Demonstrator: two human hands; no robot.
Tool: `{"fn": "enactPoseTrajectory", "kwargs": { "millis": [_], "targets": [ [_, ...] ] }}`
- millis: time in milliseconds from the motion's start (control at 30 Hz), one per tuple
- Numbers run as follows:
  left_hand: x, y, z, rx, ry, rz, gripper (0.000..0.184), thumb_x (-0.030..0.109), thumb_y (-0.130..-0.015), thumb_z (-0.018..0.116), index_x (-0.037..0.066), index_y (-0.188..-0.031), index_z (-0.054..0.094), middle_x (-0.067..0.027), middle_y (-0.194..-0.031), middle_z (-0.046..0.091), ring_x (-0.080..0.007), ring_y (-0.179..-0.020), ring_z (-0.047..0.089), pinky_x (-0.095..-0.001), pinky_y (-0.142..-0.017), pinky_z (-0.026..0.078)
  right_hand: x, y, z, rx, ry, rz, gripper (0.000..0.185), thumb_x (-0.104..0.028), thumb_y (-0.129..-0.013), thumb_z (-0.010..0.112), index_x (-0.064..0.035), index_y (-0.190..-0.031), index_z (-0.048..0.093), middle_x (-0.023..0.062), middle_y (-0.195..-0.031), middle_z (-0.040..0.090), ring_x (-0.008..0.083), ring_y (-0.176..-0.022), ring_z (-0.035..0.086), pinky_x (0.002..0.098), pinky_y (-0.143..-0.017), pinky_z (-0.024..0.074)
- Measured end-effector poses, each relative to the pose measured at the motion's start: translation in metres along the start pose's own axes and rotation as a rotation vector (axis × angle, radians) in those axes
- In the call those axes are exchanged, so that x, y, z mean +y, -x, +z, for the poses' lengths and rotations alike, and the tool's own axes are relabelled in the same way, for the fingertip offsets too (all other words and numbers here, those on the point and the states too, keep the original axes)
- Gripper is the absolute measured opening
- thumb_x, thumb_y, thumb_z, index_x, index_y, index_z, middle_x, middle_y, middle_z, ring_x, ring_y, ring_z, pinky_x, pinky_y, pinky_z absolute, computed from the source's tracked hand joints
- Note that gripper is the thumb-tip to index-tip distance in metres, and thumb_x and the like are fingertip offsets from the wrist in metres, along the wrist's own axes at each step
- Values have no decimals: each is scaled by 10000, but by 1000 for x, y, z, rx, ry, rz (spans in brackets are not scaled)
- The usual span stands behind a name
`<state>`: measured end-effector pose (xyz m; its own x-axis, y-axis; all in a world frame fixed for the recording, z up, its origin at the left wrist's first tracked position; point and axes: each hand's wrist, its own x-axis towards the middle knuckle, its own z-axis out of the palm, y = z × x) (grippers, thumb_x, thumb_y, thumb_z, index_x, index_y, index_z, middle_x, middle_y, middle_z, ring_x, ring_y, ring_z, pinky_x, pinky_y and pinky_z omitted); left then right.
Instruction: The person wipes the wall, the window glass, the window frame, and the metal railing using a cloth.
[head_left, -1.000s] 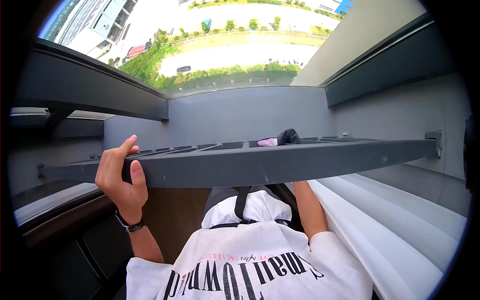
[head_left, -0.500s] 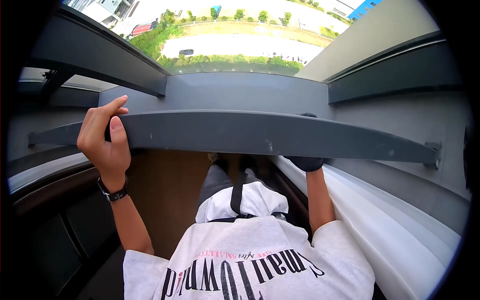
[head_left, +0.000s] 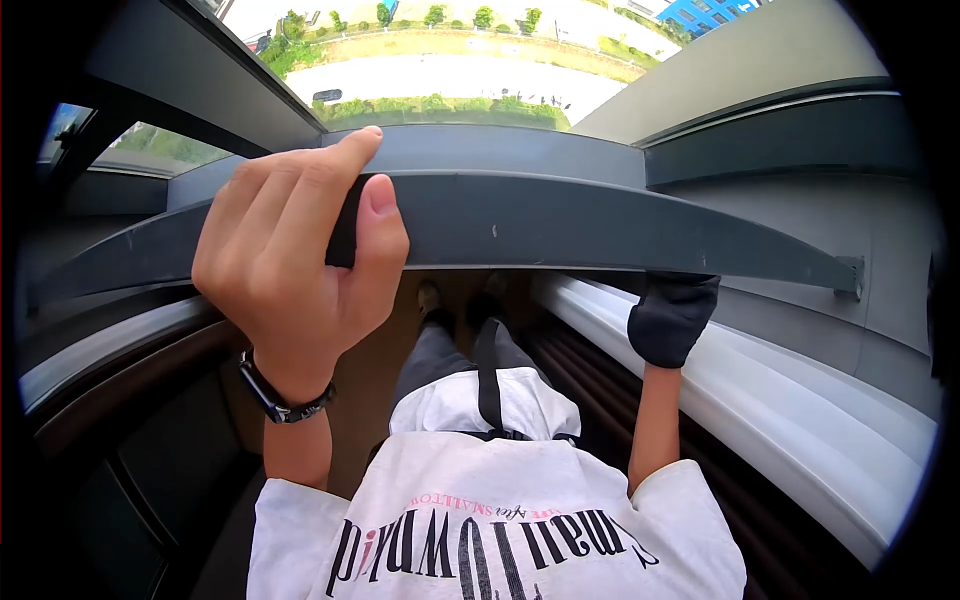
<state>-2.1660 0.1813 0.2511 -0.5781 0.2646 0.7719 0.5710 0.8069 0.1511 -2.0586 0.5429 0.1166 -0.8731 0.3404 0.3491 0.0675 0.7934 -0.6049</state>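
A dark grey crossbar (head_left: 560,225) spans the window opening in front of me. My left hand (head_left: 300,240), bare and with a black-strapped watch (head_left: 280,395) on the wrist, is raised at the bar's left part and covers some of it. Its fingers are curled and the thumb points up. A black patch (head_left: 345,235) shows between thumb and fingers; I cannot make out what it is. My right hand (head_left: 672,320), in a black glove (head_left: 665,335), is at the bar's lower edge on the right. Its fingertips are hidden there.
An opened window sash (head_left: 200,85) leans outward at the left. The grey sill (head_left: 480,145) lies beyond the bar, with a road and greenery far below outside. A white curtain (head_left: 760,400) hangs at the right. My feet (head_left: 430,295) stand on a brown floor.
My left hand has moved right and nearer to the camera. The right hand has moved right and down, and more of its glove shows below the bar. The view has shifted.
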Motion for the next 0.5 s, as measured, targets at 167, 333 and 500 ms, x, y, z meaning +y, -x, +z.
{"fn": "enactPoseTrajectory", "kwargs": {
  "millis": [167,333,500],
  "targets": [
    [2,-2,-6,-44,51,28,167,142,-798,656,64,-911,750,-73,-781,709,-226,-717,672,-301,-639,522,18,52,-22,-147,506,-5,601,-108,-799,571,-154,-1396,513,87,-1455,495,293,-1393,385,338,-1193,228],
    [4,-2,-8,-99,11,0,180,111,-820,639,66,-950,755,-71,-851,733,-218,-756,687,-308,-677,535,20,72,-41,-218,752,26,501,-206,-956,501,-122,-1448,455,101,-1529,401,275,-1426,337,349,-1212,191],
    [11,-4,-14,-163,48,-92,198,33,-833,619,44,-988,742,-98,-930,737,-243,-856,689,-337,-793,535,51,72,-59,-116,550,156,571,-127,-844,547,-120,-1412,492,112,-1515,417,287,-1432,329,360,-1215,187]
  ]
}}
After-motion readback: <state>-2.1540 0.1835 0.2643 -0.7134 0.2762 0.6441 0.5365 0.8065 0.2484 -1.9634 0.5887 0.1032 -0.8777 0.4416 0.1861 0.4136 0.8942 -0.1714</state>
